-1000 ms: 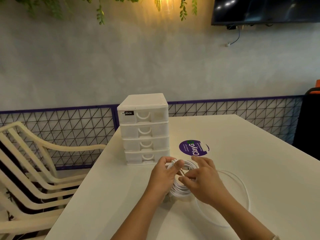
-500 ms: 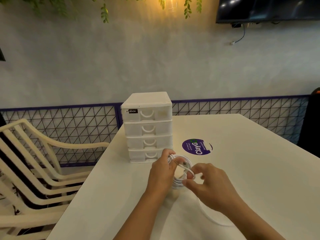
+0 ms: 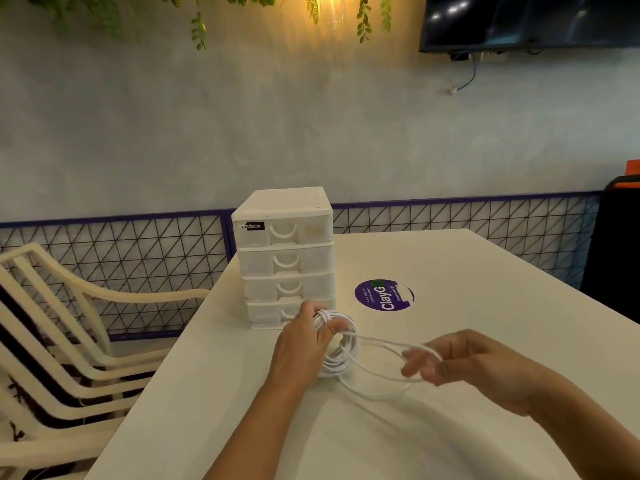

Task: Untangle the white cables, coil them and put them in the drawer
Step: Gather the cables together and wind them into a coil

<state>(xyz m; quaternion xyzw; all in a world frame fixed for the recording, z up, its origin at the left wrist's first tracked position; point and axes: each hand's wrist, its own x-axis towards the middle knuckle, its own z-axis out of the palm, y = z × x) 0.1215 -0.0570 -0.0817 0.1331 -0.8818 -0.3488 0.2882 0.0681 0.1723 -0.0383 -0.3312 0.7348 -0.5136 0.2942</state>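
A coil of white cable (image 3: 341,355) stands upright just above the white table (image 3: 485,271), a little in front of the white drawer unit (image 3: 284,258). My left hand (image 3: 301,344) grips the coil, fingers curled round its top. A loose loop of the same cable (image 3: 377,372) runs out to the right, where my right hand (image 3: 460,365) holds its far end in curled, motion-blurred fingers. The unit has several drawers, all closed. My left hand hides part of the bottom drawer's front.
A round purple sticker (image 3: 383,295) lies flat on the table behind the hands. Cream plastic chairs (image 3: 69,323) stand at the left edge of the table. A dark seat (image 3: 613,251) is at the far right. A mesh fence runs along the wall.
My right hand has swung away to the right, drawing a loop of cable out from the coil. My left hand stays on the coil in front of the drawers.
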